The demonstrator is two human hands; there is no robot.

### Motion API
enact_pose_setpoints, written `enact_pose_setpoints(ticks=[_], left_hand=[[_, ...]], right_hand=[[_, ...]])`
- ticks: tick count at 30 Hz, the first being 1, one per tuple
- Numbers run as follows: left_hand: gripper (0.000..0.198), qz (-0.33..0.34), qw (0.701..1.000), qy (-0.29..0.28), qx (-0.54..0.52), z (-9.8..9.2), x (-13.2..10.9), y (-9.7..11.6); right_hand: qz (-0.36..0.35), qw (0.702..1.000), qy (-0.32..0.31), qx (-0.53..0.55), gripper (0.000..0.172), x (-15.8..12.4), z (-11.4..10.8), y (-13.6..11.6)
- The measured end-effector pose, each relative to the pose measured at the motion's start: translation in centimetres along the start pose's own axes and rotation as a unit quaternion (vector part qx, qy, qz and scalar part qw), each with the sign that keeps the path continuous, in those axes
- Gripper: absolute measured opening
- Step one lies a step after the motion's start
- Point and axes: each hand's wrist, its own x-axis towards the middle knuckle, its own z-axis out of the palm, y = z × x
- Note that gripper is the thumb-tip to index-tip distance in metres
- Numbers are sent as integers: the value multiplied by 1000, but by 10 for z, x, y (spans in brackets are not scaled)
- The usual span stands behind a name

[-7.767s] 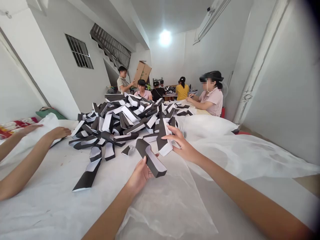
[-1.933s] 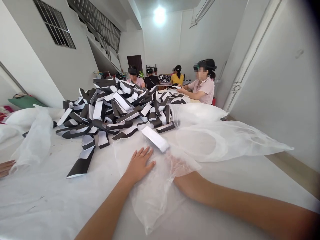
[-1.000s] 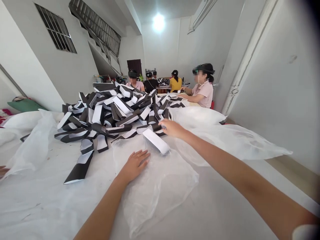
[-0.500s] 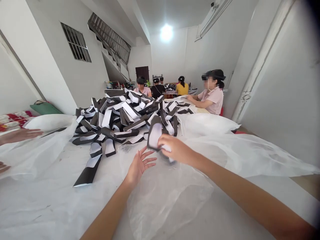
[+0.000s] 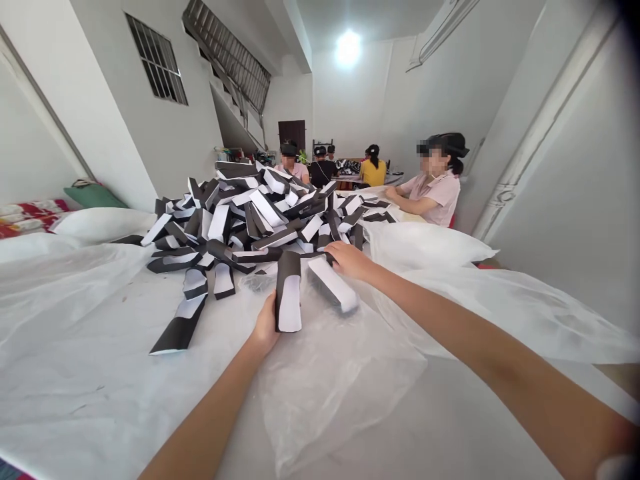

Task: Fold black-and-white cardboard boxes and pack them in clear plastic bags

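My left hand (image 5: 265,327) is closed round the lower end of a black and white cardboard box (image 5: 289,300) and holds it upright over a clear plastic bag (image 5: 325,380). My right hand (image 5: 350,259) reaches to the near edge of a big pile of black and white boxes (image 5: 250,213). Its fingers are curled there, and what they grip is hidden. A white-faced box (image 5: 334,287) lies on the bag just below that hand.
A flattened black box (image 5: 180,327) lies apart from the pile on the white sheet (image 5: 100,373). Filled white bags (image 5: 425,243) lie to the right. A person in pink (image 5: 435,193) sits at the far right of the table, with others behind.
My right hand has passed a box to my left hand, which now grips it, and has reached back to the pile. The other person's hands at left have gone from view.
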Motion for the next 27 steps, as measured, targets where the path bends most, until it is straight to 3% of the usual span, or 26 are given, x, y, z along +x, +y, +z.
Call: enact_pose_setpoints(ticks=[4, 8, 17, 22, 27], left_hand=[[42, -2, 1000, 0, 0, -3, 4, -2], [46, -12, 1000, 10, 5, -5, 7, -6], [55, 16, 996, -83, 35, -9, 5, -5], [54, 22, 996, -73, 48, -11, 6, -5], [56, 11, 998, -43, 54, -18, 8, -6]], right_hand=[[56, 997, -52, -33, 50, 25, 29, 15], [105, 990, -68, -67, 38, 32, 44, 9], [104, 988, -64, -93, 27, 9, 37, 3], [105, 988, -73, -89, 30, -9, 33, 15], [80, 992, -27, -94, 53, -10, 31, 23]])
